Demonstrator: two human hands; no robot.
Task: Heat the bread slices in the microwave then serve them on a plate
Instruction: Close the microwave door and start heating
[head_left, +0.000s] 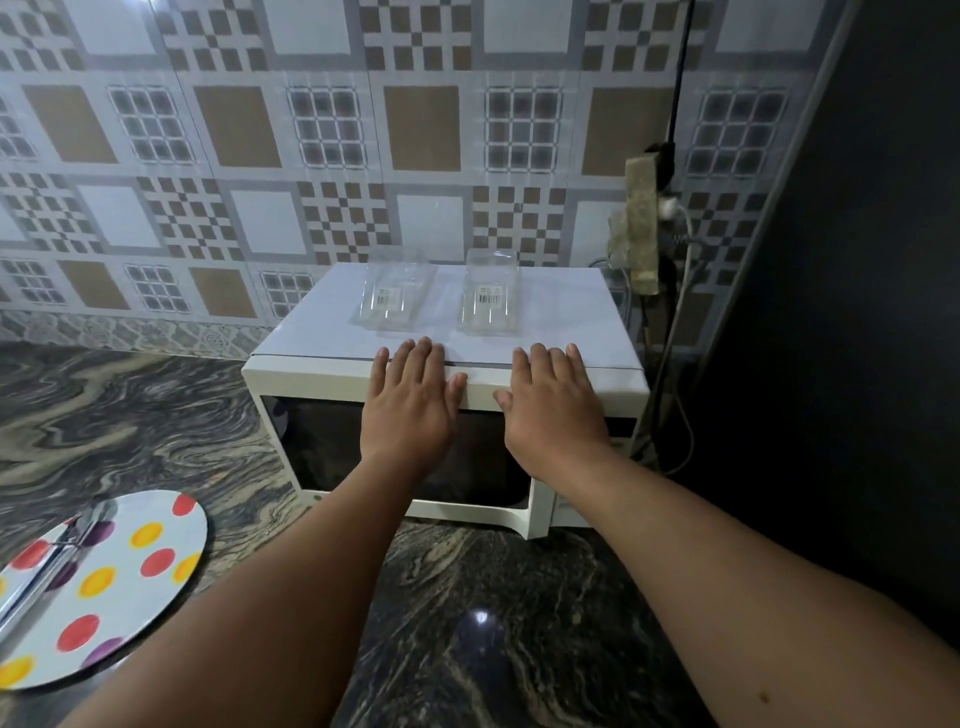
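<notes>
Both hands, left hand (410, 400) and right hand (553, 405), lie flat and empty on the heavy, rigid microwave (447, 364); its door edge looks the likeliest hold.

There is one view only, from the person's head. It looks forward and down, close over the white microwave (447, 374) on the counter (130, 415), toward the tiled wall (311, 130).

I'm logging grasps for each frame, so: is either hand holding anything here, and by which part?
Nothing is held. The left hand and right hand lie flat, fingers straight, on the white microwave oven's top front edge.
</notes>
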